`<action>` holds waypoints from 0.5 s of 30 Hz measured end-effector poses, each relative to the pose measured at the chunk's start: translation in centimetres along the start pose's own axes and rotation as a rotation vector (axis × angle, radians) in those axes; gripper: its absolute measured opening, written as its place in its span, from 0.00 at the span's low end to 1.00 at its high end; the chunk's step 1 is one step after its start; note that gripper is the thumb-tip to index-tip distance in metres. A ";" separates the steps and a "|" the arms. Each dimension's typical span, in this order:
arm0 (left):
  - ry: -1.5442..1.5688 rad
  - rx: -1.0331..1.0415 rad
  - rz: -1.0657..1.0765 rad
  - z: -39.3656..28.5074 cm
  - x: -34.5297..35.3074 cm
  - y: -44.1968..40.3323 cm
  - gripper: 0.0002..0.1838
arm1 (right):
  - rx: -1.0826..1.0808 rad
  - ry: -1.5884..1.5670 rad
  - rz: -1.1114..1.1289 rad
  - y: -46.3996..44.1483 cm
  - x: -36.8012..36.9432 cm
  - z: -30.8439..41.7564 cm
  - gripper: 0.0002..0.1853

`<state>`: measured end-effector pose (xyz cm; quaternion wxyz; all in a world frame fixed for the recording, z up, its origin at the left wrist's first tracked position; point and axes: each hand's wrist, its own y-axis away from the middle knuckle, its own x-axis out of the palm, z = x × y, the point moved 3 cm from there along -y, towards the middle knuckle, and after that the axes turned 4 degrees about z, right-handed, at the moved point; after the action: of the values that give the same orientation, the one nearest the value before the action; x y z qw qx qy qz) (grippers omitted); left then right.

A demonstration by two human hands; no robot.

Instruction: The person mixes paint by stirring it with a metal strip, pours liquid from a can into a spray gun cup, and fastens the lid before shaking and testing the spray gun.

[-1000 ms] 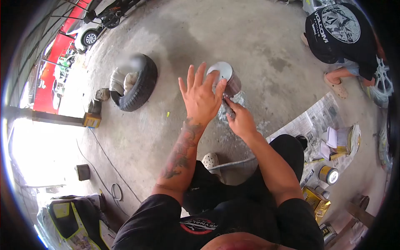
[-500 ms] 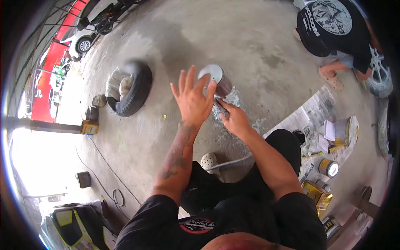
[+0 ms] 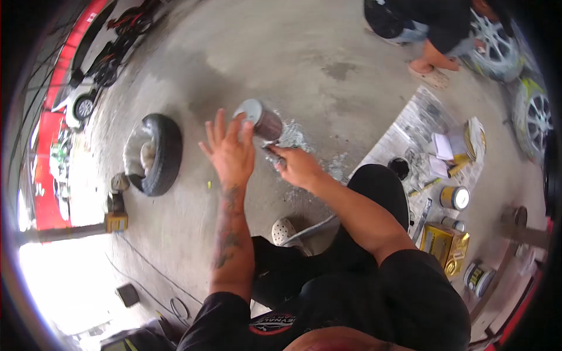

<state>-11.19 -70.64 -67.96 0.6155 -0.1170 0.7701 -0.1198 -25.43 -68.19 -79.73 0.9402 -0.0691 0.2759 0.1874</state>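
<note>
My right hand (image 3: 298, 168) is wrapped round the handle of a spray gun (image 3: 271, 153). A cup (image 3: 269, 125) with dark reddish-brown contents and a round grey lid (image 3: 252, 109) sits on the gun, tilted. In front of the cup's left side, my left hand (image 3: 232, 157) has its fingers spread. Its index fingertip and thumb overlap the lid's edge; whether they touch it I cannot tell. A grey hose (image 3: 316, 227) runs past my shoe (image 3: 284, 231). Pale paint specks (image 3: 293, 136) mark the floor behind the gun.
A tyre (image 3: 166, 155) lies to the left. Newspaper sheets (image 3: 389, 137) at right carry a dark cup (image 3: 398, 168), a yellow-labelled can (image 3: 454, 198) and papers. Nearby stand a golden box (image 3: 445, 248) and a tub (image 3: 479, 278). Another person (image 3: 445, 35) crouches by wheel rims (image 3: 494, 47).
The view has swung, so most of the surroundings shift left or upward in the picture. Both hands and the spray gun appear further left. The left hand stays spread by the cup.
</note>
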 end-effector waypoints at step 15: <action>-0.021 0.011 -0.040 -0.1 -1.1 0.3 0.23 | 0.002 -0.056 0.042 0.1 -0.1 1.2 0.29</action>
<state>-11.02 -69.95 -67.05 0.6217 -0.1303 0.7604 -0.1352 -24.96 -67.82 -78.74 0.9436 -0.0572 0.2508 0.2085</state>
